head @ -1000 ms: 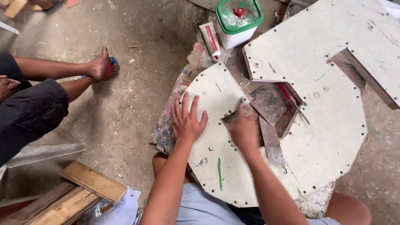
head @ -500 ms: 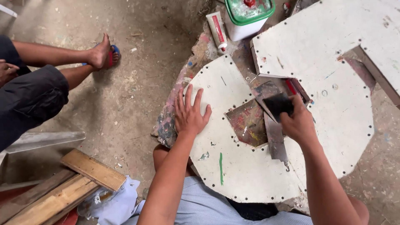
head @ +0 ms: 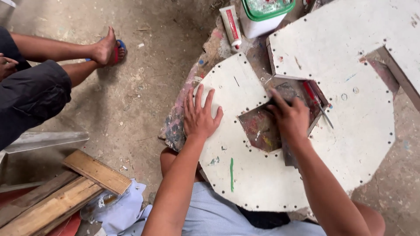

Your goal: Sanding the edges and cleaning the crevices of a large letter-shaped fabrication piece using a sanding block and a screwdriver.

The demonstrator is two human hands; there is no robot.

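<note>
Under the right hand (head: pixel 289 117), a dark block (head: pixel 267 106) meets the cutout edge.

We see the right hand (head: pixel 289 119) shifted left from its place half a second ago, when it gripped a dark block at the right side of the cutout in the white panel (head: pixel 262 183); it now lies over the cutout's far edge, fingers pointing left, the block mostly hidden beneath it. One second ago it rested nearer, at the cutout's left rim.
</note>
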